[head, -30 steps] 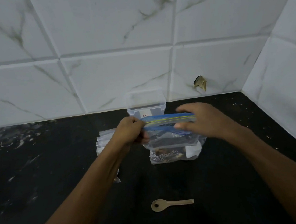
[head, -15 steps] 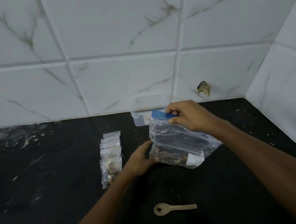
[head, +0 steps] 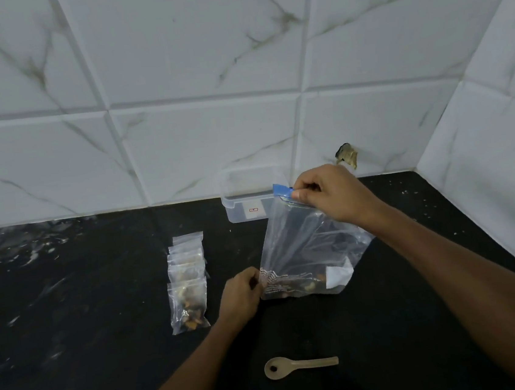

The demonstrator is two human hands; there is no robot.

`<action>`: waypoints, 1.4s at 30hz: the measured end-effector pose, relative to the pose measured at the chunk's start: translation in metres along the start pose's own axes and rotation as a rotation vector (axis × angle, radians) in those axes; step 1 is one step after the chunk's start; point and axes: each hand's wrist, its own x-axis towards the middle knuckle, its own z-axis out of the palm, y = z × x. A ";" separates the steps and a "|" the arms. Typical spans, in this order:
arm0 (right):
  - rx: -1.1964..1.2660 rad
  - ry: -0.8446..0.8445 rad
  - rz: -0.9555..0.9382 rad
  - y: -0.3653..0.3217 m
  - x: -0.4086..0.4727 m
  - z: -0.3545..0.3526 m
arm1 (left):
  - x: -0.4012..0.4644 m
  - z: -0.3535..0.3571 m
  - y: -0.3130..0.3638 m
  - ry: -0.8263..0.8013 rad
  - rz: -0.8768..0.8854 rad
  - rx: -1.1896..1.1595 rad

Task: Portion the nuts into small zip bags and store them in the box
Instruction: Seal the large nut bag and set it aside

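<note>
Large zip bag being held upright on the black countertop (head: 71, 309).

The right hand (head: 332, 196) is pinching the blue zip strip of the large zip bag (head: 307, 253) at its top corner; the left hand (head: 239, 295) is gripping its lower left corner. Nuts (head: 304, 285) are lying at the bag's bottom. Filled small zip bags (head: 187, 281) are lying in an overlapping row at 9 o'clock from it, the clear plastic box (head: 244, 199) is standing at 12 o'clock against the tiles, and a spoon (head: 299, 365) is lying at 6 o'clock.
</note>
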 end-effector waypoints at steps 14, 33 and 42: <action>-0.012 -0.051 -0.073 0.001 -0.003 0.003 | 0.017 -0.102 0.112 -0.045 0.349 -0.670; -0.129 -0.210 0.226 0.088 -0.059 -0.039 | 0.014 -0.095 0.078 0.355 0.367 -0.511; 0.353 0.070 0.306 0.090 -0.073 -0.013 | 0.000 -0.089 0.122 0.587 0.727 0.276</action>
